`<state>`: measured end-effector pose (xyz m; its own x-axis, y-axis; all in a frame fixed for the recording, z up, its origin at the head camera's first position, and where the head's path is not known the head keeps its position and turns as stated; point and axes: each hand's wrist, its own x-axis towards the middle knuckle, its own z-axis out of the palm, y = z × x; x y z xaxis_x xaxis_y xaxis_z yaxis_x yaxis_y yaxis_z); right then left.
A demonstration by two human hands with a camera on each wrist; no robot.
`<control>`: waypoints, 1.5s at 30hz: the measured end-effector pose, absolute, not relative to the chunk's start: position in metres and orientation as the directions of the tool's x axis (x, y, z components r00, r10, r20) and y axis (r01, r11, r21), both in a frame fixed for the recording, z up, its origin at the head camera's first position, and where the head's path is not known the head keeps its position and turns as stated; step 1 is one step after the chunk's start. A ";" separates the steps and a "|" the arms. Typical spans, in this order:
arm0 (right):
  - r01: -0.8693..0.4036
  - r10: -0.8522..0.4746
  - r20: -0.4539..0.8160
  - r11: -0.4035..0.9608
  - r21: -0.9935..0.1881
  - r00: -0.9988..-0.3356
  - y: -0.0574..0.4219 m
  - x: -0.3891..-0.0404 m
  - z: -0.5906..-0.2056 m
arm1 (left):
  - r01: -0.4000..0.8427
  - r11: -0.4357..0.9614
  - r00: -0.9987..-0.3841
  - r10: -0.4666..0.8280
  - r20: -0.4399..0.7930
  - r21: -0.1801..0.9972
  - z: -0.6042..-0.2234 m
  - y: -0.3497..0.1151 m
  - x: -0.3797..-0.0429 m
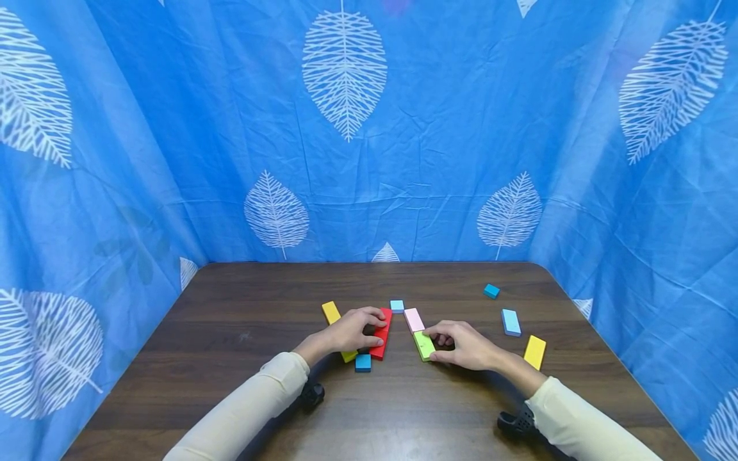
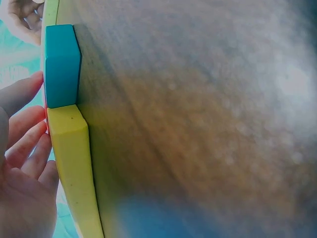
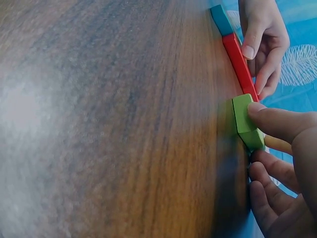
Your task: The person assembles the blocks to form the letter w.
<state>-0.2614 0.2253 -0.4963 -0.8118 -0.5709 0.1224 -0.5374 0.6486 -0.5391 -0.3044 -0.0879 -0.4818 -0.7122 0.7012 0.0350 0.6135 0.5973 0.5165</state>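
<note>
My left hand (image 1: 353, 330) reaches over a long red block (image 1: 385, 328), its thumb and fingertips holding it flat on the table. The red block slants beside a long yellow block (image 1: 330, 312), partly covered by that hand. At their near ends sits a small blue block (image 1: 362, 363). With thumb and fingers, my right hand (image 1: 466, 346) pinches a light green block (image 1: 423, 346) by its ends. A pink block (image 1: 413, 319) touches the green one's far end. Beyond it, a small light blue block (image 1: 396, 306) lies between the pink and red blocks.
To the right lie a small blue block (image 1: 491, 291), a light blue block (image 1: 510, 322) and a yellow block (image 1: 535, 352), the last near my right forearm. The brown wooden table (image 1: 254, 288) ends at a blue curtain (image 1: 403, 153) with white leaf prints.
</note>
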 end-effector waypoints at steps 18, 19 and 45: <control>-0.544 -0.574 0.125 0.651 -0.530 -0.809 0.226 -0.262 -0.498 | 0.614 0.603 -0.714 0.700 0.032 0.510 -0.481 -0.087 -0.304; -0.547 -0.577 0.126 0.648 -0.530 -0.807 0.226 -0.262 -0.498 | 0.614 0.604 -0.714 0.699 0.031 0.508 -0.481 -0.086 -0.304; -0.427 -0.366 0.223 0.722 -0.544 -0.903 0.288 -0.306 -0.445 | 0.647 0.652 -0.745 0.652 0.142 0.396 -0.473 -0.027 -0.297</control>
